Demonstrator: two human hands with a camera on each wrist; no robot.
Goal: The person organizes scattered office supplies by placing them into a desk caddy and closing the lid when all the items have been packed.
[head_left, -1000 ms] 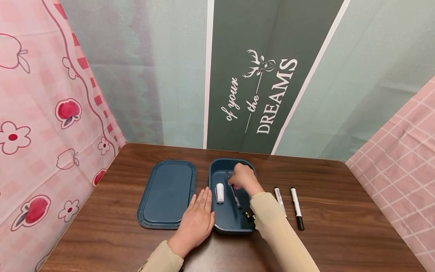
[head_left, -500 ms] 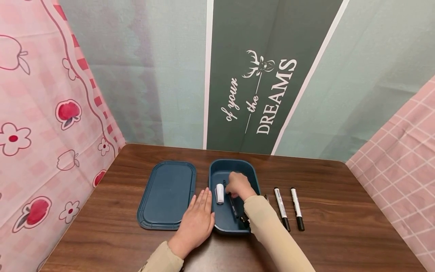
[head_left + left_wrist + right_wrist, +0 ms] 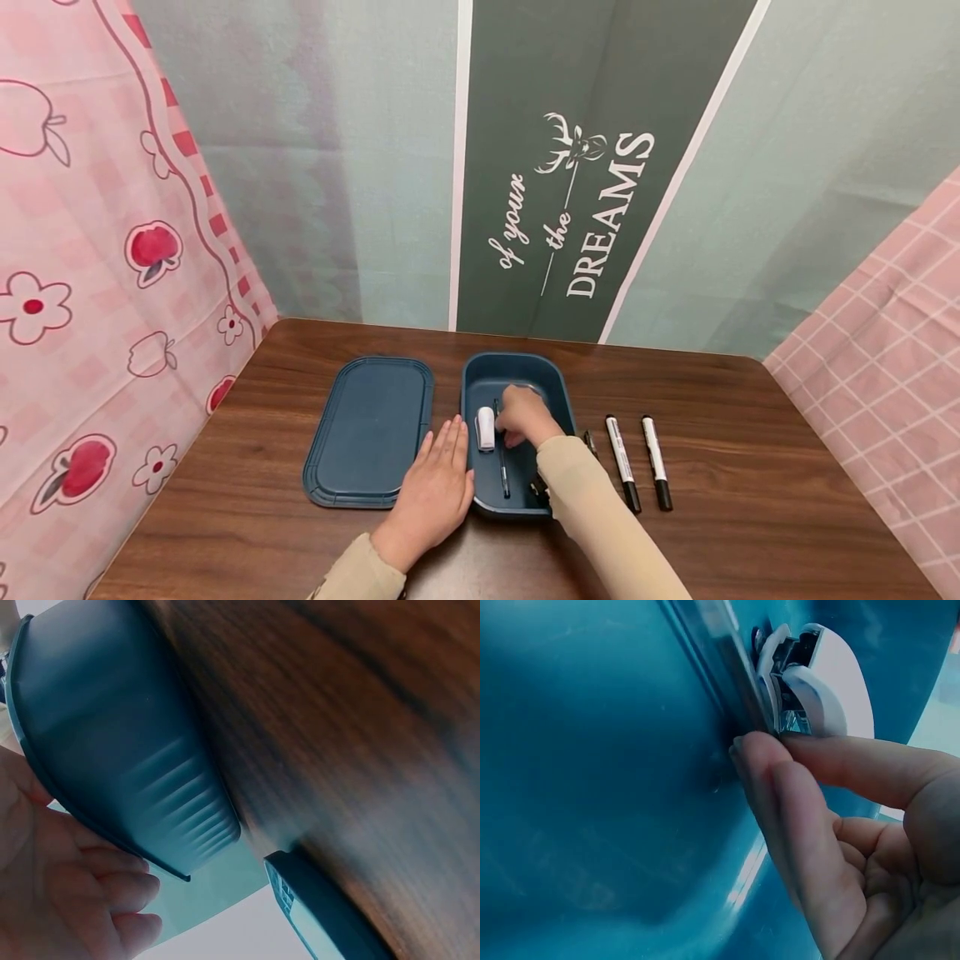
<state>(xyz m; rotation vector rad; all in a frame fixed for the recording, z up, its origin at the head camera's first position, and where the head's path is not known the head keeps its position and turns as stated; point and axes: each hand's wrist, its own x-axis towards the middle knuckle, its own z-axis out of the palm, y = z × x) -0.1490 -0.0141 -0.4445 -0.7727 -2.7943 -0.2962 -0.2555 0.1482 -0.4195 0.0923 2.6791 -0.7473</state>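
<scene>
My right hand [image 3: 522,415] reaches into the blue box [image 3: 517,506] and pinches a slim dark pen [image 3: 504,475] between thumb and fingertips. In the right wrist view the pen [image 3: 731,664] is low over the box floor, alongside a white stapler [image 3: 847,682]. The stapler [image 3: 486,428] lies by the box's left wall. My left hand [image 3: 435,487] has its fingers straight and rests along the outside of that wall; in the left wrist view the fingers lie at the rim. A small black item [image 3: 538,490] in the box is partly hidden by the right sleeve.
A blue lid [image 3: 371,433] lies flat on the wooden table [image 3: 247,500] to the left. Two white markers with black caps, a nearer marker [image 3: 622,462] and a farther marker [image 3: 656,462], lie right of the box. A small dark object [image 3: 590,442] shows beside the right sleeve.
My right hand has moved left and slightly down with the pen, bringing it beside the stapler and turning it nearly parallel to the box's side. The left hand has stayed in place.
</scene>
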